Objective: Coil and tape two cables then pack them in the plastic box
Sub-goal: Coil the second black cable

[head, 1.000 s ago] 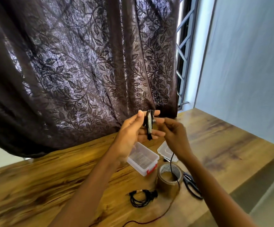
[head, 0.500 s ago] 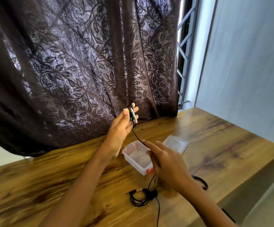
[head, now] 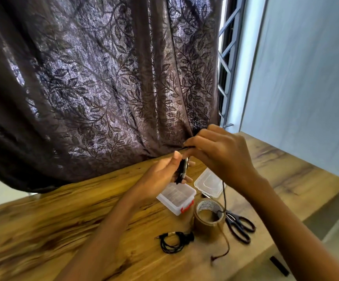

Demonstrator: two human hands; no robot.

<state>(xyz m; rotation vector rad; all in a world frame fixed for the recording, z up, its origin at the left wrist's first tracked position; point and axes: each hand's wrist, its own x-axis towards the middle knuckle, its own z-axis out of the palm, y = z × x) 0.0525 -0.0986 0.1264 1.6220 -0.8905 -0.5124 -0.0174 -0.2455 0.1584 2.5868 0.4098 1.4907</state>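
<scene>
My left hand pinches a partly wound black cable coil upright above the table. My right hand sits just above and right of it, fingers closed on the cable's strand; the loose tail hangs down over the tape roll and ends on the wood. A second black cable lies coiled on the table in front. The clear plastic box with a red latch stands open below my hands, its lid lying beside it to the right.
A brown tape roll stands right of the box, with black scissors beside it near the table's right edge. A dark leaf-patterned curtain hangs behind the wooden table. A window grille and pale wall are at the right.
My right hand rose from low near the box up to the coil in my left hand, bringing the strand around. My left hand shifted right and down slightly.
</scene>
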